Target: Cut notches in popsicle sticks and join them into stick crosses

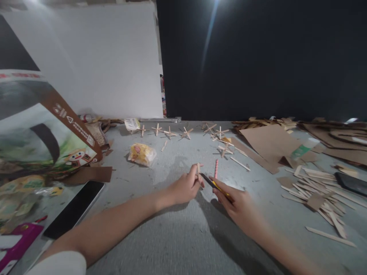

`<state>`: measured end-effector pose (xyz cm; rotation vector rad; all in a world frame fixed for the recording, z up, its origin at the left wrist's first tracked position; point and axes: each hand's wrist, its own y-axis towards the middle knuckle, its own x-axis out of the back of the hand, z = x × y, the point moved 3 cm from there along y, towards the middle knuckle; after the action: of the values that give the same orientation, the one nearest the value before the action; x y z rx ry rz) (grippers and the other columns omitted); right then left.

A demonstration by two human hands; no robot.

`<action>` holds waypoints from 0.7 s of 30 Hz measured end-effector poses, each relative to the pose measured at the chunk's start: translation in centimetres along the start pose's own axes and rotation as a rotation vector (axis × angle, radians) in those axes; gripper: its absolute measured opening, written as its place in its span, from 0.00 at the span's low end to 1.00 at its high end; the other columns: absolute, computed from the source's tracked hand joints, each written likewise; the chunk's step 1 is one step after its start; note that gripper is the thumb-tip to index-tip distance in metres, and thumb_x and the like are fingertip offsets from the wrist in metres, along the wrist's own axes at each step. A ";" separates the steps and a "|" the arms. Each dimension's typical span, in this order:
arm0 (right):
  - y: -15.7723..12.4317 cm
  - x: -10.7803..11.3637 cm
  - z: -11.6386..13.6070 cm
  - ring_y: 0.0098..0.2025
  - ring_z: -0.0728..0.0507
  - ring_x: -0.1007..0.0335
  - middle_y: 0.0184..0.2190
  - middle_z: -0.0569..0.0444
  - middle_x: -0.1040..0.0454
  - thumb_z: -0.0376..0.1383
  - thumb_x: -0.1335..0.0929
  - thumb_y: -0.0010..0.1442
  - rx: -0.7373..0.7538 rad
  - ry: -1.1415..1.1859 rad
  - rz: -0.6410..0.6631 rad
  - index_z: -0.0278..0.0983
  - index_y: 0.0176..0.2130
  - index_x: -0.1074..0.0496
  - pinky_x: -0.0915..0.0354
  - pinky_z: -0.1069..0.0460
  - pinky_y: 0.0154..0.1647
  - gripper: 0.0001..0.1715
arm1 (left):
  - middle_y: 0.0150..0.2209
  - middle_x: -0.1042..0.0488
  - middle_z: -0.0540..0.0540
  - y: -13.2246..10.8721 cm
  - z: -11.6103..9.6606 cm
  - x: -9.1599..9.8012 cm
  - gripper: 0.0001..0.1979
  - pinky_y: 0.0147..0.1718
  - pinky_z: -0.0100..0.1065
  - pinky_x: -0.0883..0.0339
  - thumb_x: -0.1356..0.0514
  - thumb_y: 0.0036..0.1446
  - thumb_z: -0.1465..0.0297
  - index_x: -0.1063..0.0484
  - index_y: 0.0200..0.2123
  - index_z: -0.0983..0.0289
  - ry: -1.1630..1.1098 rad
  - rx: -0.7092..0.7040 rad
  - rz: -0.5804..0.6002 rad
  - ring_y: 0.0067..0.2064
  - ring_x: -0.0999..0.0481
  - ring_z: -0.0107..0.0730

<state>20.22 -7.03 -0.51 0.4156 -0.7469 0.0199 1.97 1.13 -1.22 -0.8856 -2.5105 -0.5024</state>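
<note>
My left hand (187, 187) is closed on a short wooden craft stick (198, 169), which stands up between the fingers. In my right hand (233, 200) is a utility knife (216, 186) with a yellow and black handle. Its dark blade points left and reaches the stick or stops very near it; I cannot tell which. Just behind the knife lies a pink-and-white striped rod (216, 168). Several star shapes made of crossed sticks, such as one star (187, 133), stand in a row farther back.
Loose craft sticks (323, 194) are piled at the right near a dark phone (351, 183), a glue stick (305, 148) and cardboard (269, 145). A yellow wrapped packet (142, 154) sits left of centre. Another phone (74, 208) and a large printed bag (48, 126) are at the left.
</note>
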 end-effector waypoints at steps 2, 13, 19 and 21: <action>0.0 0.1 0.1 0.29 0.43 0.20 0.35 0.47 0.15 0.42 0.39 0.75 0.011 -0.012 0.005 0.38 0.63 0.24 0.29 0.52 0.30 0.25 | 0.38 0.18 0.55 0.0 0.1 -0.1 0.26 0.42 0.37 0.31 0.47 0.70 0.72 0.46 0.69 0.62 -0.031 0.012 0.001 0.37 0.21 0.36; -0.1 1.5 1.1 0.36 0.40 0.18 0.43 0.45 0.16 0.35 0.37 0.72 0.042 -0.035 0.071 0.39 0.63 0.31 0.27 0.50 0.35 0.23 | 0.37 0.19 0.54 0.3 0.9 0.0 0.33 0.35 0.33 0.33 0.43 0.67 0.73 0.50 0.71 0.60 -0.120 0.031 -0.059 0.33 0.23 0.31; -0.6 0.3 1.3 0.40 0.40 0.17 0.46 0.44 0.17 0.36 0.39 0.75 0.110 -0.045 0.022 0.41 0.67 0.31 0.26 0.49 0.38 0.24 | 0.28 0.26 0.46 0.3 0.6 0.6 0.25 0.34 0.34 0.35 0.44 0.67 0.72 0.42 0.65 0.62 -0.099 0.021 -0.090 0.28 0.28 0.30; -0.9 0.0 1.3 0.38 0.41 0.17 0.45 0.43 0.16 0.37 0.39 0.76 0.106 -0.057 0.015 0.41 0.68 0.32 0.26 0.50 0.36 0.25 | 0.26 0.28 0.46 0.3 0.5 0.7 0.24 0.35 0.35 0.35 0.46 0.69 0.70 0.42 0.66 0.64 -0.098 -0.003 -0.048 0.28 0.29 0.31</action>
<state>19.53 -8.34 0.04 0.5129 -0.8073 0.0625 1.51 1.91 -1.21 -0.8724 -2.6263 -0.4891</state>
